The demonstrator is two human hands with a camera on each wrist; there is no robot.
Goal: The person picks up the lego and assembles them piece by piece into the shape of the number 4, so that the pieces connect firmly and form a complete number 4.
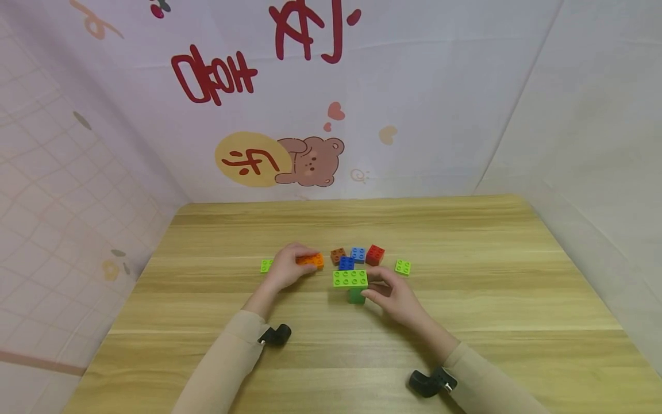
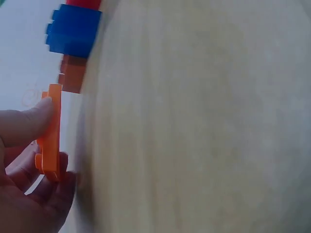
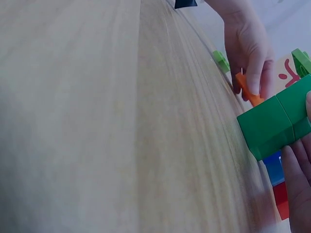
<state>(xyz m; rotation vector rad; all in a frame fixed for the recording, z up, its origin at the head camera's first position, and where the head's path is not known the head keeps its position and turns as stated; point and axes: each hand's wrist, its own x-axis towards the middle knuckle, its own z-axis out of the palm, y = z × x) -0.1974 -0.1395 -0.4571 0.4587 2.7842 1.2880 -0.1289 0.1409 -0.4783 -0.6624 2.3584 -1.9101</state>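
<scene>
While our left hand (image 1: 287,268) pinches the orange brick (image 1: 317,261), long axis sideways, our right hand (image 1: 395,296) grips the green stack (image 1: 350,279) to the brick's right.

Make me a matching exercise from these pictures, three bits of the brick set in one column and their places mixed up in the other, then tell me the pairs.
1. Orange brick
2. Dark green bricks
3. Red brick

A. Beneath the long lime brick
B. Immediately right of the light blue brick, head view
C. Held in the left hand

Pairs: 1-C, 2-A, 3-B
</scene>
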